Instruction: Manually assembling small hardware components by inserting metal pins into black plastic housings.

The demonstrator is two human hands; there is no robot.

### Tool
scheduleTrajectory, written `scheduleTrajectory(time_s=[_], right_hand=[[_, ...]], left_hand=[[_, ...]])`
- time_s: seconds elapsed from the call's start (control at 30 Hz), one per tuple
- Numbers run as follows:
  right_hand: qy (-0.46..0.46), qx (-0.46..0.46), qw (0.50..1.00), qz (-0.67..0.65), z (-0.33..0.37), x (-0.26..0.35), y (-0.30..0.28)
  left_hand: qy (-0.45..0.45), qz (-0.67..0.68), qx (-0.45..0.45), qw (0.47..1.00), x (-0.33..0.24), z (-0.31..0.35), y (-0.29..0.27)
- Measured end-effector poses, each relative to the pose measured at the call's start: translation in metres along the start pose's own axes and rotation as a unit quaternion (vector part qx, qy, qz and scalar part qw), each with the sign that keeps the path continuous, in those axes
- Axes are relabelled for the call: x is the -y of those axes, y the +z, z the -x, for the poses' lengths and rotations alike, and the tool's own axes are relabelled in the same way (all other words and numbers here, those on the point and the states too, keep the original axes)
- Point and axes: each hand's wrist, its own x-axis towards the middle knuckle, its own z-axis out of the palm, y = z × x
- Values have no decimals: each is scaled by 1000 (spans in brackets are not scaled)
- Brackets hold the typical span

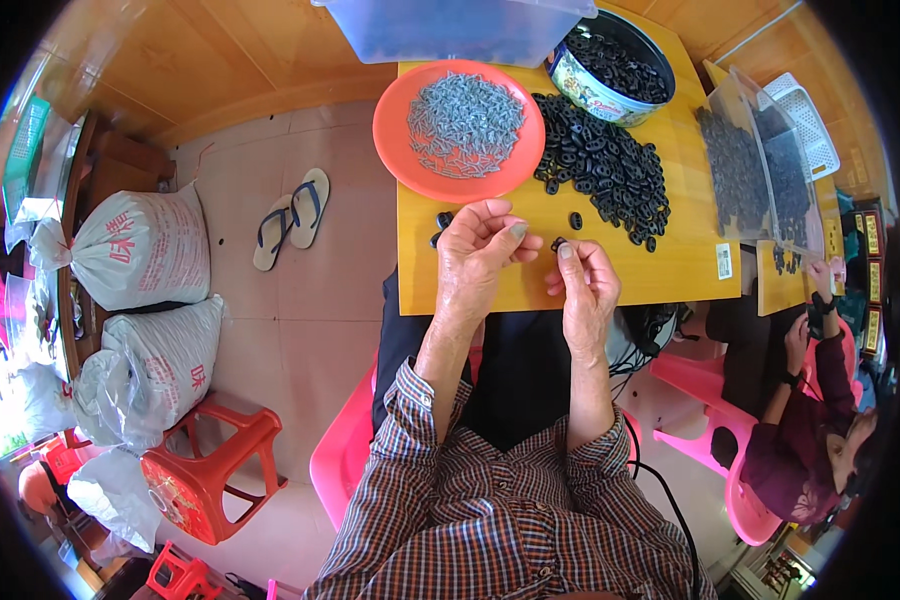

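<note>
My right hand (588,285) pinches a small black oval piece (558,243) between thumb and forefinger, over the near part of the table. Close beside it, my left hand (482,248) has its thumb and forefinger pressed together; whatever they hold is too small to make out. An orange plate (389,135) beyond the left hand bears a heap of small grey screw-like pins (465,115). Right of the plate spreads a pile of black oval pieces (610,170) with holes. One loose black piece (576,220) lies just beyond my right hand, and a few more lie partly hidden beside my left.
A round tin (595,95) of black pieces and a clear plastic bin (440,30) stand at the table's far side. Another clear bin (760,150) is at the right, near a seated person (790,440). Sacks (145,250), a red stool (215,460) and sandals (292,220) are left.
</note>
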Motion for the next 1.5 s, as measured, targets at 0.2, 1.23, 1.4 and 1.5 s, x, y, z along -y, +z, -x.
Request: scheduleTrajectory(time_s=[0.2,1.23,1.4,1.5], right_hand=[[-2,10,1000,7,-2,-2,-1],[-24,9,998,-58,3,-3,1],[-33,24,996,-76,3,-3,4],[-38,25,997,-70,2,-3,4]], left_hand=[[-37,12,-39,998,-3,0,3],[41,-71,81,993,3,4,1],[49,-89,77,992,6,2,0],[47,-93,82,991,6,2,0]])
